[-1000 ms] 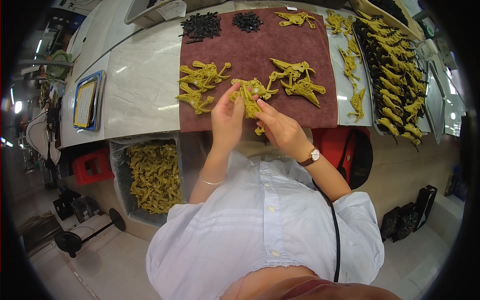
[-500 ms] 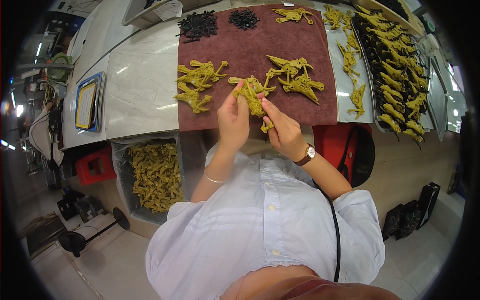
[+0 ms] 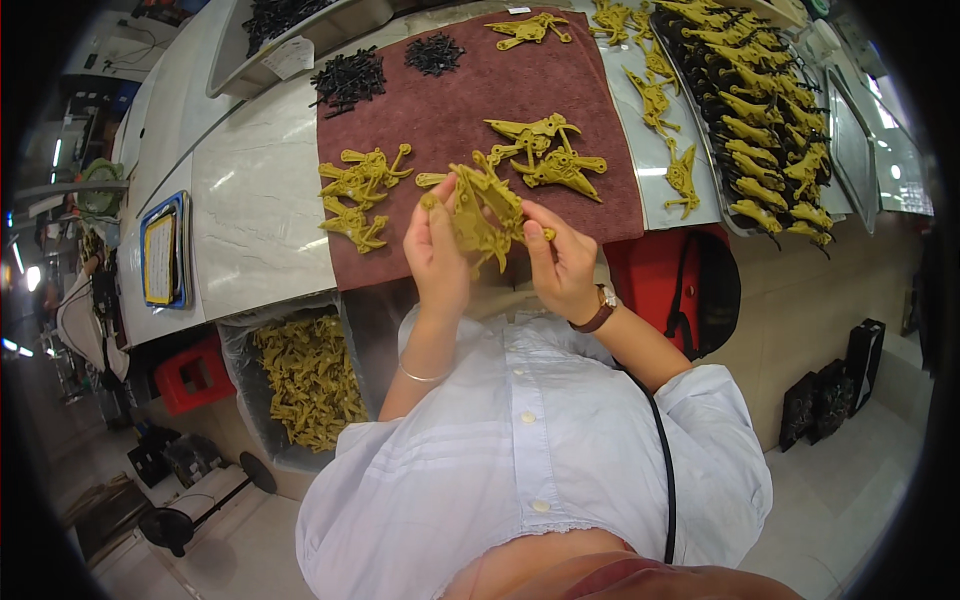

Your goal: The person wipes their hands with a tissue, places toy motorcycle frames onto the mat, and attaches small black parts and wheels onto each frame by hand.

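Above the front edge of the maroon cloth [image 3: 450,110], I hold an olive-yellow moulded plastic part [image 3: 484,208] with an open, frame-like shape. My left hand [image 3: 437,258] is closed on its left side, thumb and fingers pinching it. My right hand [image 3: 566,265] pinches its right end, where a small knob shows by the fingertips. Just beyond the hands lie beak-shaped yellow parts [image 3: 560,172]. More yellow parts [image 3: 352,222] rest in a cluster to the left. Another yellow part [image 3: 530,31] sits at the cloth's far edge.
Two piles of short black pieces [image 3: 350,79] lie at the far left of the cloth. A tray [image 3: 738,228] at right bears rows of yellow parts with black pieces. Below the table edge, a lined bin [image 3: 240,345] holds many yellow parts. A red stool [image 3: 195,375] stands beside it.
The view has shifted, so the table appears further left. My hands have moved apart slightly, and the held part is turned, showing a wider, open side.
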`<state>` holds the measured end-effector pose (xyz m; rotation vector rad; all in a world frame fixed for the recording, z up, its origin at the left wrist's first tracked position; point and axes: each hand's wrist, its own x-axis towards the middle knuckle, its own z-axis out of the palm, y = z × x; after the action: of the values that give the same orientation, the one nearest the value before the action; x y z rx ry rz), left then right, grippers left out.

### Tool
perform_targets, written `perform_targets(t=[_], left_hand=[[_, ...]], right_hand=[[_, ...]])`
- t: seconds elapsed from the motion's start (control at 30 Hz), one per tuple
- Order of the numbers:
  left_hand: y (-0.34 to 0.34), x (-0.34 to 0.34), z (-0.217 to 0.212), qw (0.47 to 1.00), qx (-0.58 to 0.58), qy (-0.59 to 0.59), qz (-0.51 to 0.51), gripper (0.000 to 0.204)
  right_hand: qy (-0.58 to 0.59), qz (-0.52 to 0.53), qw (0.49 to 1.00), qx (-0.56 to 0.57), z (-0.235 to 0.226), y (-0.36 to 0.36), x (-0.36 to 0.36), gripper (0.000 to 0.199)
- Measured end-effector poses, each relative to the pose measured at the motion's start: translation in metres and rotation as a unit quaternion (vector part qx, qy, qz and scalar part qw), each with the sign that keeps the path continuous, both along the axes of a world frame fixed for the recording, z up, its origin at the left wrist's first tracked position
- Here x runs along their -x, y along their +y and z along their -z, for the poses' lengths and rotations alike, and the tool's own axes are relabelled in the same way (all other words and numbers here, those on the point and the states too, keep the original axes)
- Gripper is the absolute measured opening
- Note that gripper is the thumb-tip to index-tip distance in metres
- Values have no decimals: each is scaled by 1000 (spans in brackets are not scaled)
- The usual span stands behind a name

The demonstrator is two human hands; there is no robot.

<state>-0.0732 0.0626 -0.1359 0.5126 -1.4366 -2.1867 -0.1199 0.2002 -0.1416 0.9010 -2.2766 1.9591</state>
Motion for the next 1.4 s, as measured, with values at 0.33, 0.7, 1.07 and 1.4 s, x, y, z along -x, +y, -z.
perform_targets(t=[0.33,0.7,1.07,1.4], left_hand=[[-50,105,-38,999,-2,0,53,29],[-30,206,22,963,156,-155,158,14],[-52,186,13,830,498,-129,215,25],[-63,124,-8,719,601,-4,349,39]], right_hand=[[278,280,881,-261,9,73,194,35],[215,224,837,-451,17,76,198,39],[164,-29,970,-178,-2,39,131,32],[153,-31,974,-165,-6,36,101,46]])
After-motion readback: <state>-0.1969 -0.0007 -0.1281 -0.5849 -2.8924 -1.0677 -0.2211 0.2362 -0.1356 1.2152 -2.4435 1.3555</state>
